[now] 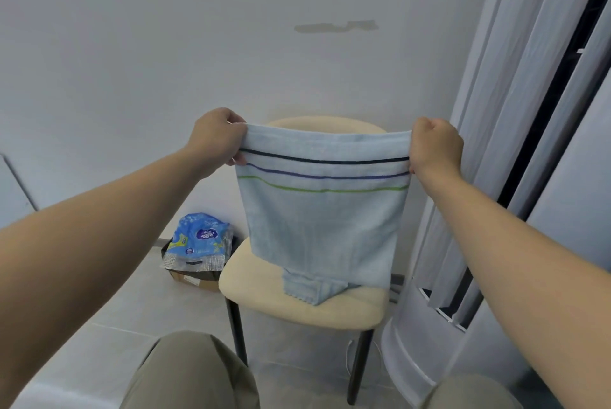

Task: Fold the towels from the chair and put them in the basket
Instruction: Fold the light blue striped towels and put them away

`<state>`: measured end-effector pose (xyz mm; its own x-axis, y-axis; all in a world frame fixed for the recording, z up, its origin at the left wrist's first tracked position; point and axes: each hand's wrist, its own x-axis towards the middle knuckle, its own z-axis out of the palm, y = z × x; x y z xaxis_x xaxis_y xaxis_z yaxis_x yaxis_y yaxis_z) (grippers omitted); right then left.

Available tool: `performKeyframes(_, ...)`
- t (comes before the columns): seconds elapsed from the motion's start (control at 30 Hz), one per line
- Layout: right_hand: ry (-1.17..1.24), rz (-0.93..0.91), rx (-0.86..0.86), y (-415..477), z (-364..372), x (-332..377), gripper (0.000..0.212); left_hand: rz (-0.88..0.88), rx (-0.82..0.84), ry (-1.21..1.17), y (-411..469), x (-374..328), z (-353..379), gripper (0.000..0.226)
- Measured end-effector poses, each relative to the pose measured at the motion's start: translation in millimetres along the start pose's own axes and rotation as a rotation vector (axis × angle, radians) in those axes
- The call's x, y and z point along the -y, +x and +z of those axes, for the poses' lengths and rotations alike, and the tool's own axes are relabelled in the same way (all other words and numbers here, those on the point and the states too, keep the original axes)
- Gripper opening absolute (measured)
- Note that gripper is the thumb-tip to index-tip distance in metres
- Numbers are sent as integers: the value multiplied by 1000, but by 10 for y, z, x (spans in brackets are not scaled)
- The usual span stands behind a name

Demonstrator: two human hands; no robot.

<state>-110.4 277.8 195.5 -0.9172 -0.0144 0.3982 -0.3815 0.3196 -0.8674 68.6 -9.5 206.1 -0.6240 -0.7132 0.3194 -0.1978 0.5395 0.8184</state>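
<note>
A light blue towel point(325, 223) with three thin stripes, dark, purple and green, hangs spread in the air in front of a cream chair point(297, 303). My left hand point(220, 139) grips its top left corner and my right hand point(434, 147) grips its top right corner. The towel's lower end is bunched on the chair seat. No basket is in view.
A cardboard box with a blue plastic package point(198, 243) stands on the tiled floor left of the chair. A tall white cylindrical appliance point(429, 326) stands close on the right. A white wall is behind the chair. My knees show at the bottom.
</note>
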Motion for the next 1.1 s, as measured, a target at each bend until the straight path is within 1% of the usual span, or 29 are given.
performKeyframes(0.13, -24, 101, 70, 46, 77, -35, 31, -33, 44, 67, 66, 78, 67, 21)
performKeyframes(0.23, 50, 204, 152, 114, 207, -95, 32, -83, 86, 67, 201, 140, 174, 25)
performKeyframes(0.33, 120, 235, 212, 209, 324, -192, 31, -123, 100, 32, 372, 205, 288, 28)
performKeyframes(0.43, 167, 158, 262, 294, 378, -240, 40, -104, 63, -18, 533, 171, 336, 27)
performKeyframes(0.5, 215, 70, 235, 347, 392, -209, 40, -57, 8, -75, 630, 88, 323, 25)
performKeyframes(0.63, 292, -8, 165, 454, 379, -92, 23, 46, -109, -162, 672, -107, 221, 21)
performKeyframes(0.73, 154, -141, 140, 372, 313, -97, 15, 71, -122, -168, 577, -69, 163, 22)
performKeyframes(0.8, 133, -145, 178, 244, 287, -166, 8, 62, -93, -135, 476, 54, 132, 21)
performKeyframes(0.93, 77, -113, 246, 7, 195, -347, 3, 61, -35, -14, 233, 296, 96, 19)
performKeyframes(1.03, 18, -119, 300, -71, 107, -387, 5, 104, -3, 144, 108, 406, 49, 20)
performKeyframes(1.1, -41, -155, 316, -61, 51, -362, 6, 135, 1, 205, 83, 418, 9, 22)
